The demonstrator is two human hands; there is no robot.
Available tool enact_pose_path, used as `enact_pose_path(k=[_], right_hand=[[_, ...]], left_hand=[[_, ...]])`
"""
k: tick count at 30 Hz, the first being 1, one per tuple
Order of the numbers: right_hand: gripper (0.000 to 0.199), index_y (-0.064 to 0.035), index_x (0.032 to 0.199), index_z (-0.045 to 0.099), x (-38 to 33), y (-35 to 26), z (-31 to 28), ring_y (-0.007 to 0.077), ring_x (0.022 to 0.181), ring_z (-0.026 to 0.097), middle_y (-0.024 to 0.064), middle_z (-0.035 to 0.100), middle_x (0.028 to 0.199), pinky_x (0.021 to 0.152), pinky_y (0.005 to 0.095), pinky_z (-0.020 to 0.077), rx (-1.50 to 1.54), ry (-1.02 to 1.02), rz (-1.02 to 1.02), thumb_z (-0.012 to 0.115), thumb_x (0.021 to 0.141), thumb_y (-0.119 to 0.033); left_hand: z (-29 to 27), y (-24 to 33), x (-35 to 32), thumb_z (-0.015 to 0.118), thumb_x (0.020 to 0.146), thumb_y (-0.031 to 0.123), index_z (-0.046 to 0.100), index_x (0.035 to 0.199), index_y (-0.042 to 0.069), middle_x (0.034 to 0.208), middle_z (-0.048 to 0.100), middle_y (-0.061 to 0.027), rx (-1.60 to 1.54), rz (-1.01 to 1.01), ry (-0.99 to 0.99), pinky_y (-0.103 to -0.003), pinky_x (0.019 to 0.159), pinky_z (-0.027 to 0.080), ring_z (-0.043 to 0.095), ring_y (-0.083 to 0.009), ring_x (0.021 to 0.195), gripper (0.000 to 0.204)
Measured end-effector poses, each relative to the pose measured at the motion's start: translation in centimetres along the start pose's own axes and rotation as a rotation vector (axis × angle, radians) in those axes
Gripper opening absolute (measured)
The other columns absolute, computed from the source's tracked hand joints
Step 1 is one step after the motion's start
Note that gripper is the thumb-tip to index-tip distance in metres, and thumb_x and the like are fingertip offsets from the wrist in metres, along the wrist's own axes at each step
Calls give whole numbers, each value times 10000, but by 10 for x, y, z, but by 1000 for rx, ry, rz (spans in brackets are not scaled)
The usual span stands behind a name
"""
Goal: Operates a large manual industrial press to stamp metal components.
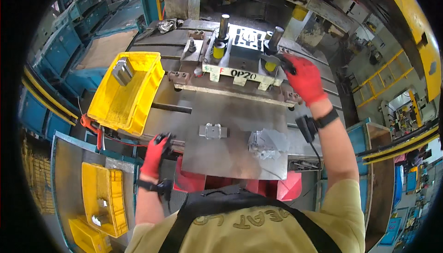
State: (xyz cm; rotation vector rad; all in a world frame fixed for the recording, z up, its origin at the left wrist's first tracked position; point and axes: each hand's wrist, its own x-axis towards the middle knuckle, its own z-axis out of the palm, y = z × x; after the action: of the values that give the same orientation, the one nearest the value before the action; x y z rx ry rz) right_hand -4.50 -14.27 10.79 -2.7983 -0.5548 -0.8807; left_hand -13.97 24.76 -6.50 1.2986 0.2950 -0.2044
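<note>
Right hand [290, 63], red glove, is at the right end of the die set [251, 64], just beside the right guide post [276, 38]. A flat grey piece [271, 59] shows at its dark fingertips. It looks pinched, but glove and post crowd together here, so I can't tell grip from touch.

Left hand [154, 153], same glove, is low at the front edge of the press bed [180, 98], between yellow bin [121, 107] and steel sheet [212, 156]. Fingers are partly bent; can't tell if anything is in them.

Formed metal part [213, 131] lies on the sheet, left of its middle, well apart from both hands. Pile of thin silvery pieces [269, 142] near the sheet's right edge. Bin sits at the bed's left edge, a few metal parts [122, 71] at its far end.

Judgement: handling at the die is the step in hand; loading or clearing, undecided. The next move calls for a sure hold and fingers kept off post and die.
</note>
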Motion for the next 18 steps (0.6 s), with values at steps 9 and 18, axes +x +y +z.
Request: enact_pose_path(k=[9,18], right_hand=[[198,-116,820,572,97,26,107,231,861,522,56,573,888,790,330,391,-148,162,-50,568,626,-157],[203,-97,851,570,95,30,129,236,863,519,67,570,899,798,326,380,-300,-155,-110,559,661,-168]], left_hand=[[-117,-100,-57,533,771,192,562,875,13,758,585,-76,392,-224,75,-249,549,440,545,-142,615,209],[-117,-200,-81,563,752,226,557,887,1,781,585,-81,263,-651,76,-301,527,458,553,-186,612,263]])
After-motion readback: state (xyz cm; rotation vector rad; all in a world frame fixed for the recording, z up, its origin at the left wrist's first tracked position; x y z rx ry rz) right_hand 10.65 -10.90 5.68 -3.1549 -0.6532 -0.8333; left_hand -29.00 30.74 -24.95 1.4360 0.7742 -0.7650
